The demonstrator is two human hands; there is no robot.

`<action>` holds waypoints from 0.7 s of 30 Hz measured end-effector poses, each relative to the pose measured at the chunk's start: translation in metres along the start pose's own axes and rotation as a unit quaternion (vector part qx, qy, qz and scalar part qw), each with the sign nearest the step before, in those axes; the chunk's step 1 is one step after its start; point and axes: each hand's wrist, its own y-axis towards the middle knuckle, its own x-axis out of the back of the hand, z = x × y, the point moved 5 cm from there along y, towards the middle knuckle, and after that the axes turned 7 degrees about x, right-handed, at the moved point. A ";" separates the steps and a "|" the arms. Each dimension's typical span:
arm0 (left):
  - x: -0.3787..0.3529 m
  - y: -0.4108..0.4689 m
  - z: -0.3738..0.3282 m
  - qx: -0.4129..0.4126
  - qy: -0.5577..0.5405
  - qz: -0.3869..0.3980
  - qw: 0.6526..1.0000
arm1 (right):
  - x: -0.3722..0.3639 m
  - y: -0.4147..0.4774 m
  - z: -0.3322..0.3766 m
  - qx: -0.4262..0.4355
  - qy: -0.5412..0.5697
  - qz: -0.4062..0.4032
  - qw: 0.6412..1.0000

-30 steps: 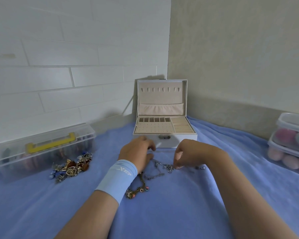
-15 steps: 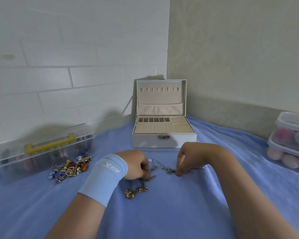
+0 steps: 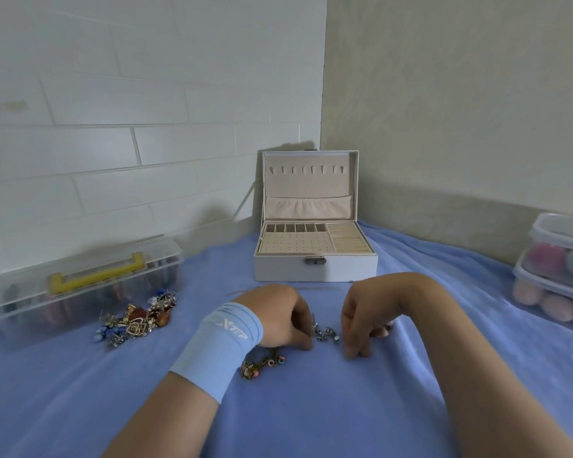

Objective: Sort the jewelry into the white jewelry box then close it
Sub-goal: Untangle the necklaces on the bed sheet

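We think the sorting has only just begun. The white jewelry box (image 3: pixel 315 271) stands open at the back of the blue cloth (image 3: pixel 311 411), lid up, and we see nothing in its little spaces.

The step now is picking up the silver chain (image 3: pixel 326 333), which lies on the cloth between the two hands. The left hand (image 3: pixel 278 317), the one with the blue wristband (image 3: pixel 219 345), is curled and pinches one end of the chain. The right hand (image 3: pixel 364 317) is curled too, fingertips down on the cloth at the other end, but we cannot tell if it has hold of the chain.

Next, we think the chain must be lifted gently, so it does not knot, and carried to the box. A beaded bracelet (image 3: pixel 262 363) lies just beside the left wrist, and a pile of jewelry (image 3: pixel 136 320) sits well off to the left.
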 end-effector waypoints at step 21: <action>0.008 -0.006 0.017 0.045 0.040 0.048 0.997 | 0.007 0.020 0.001 0.076 0.033 -0.137 0.987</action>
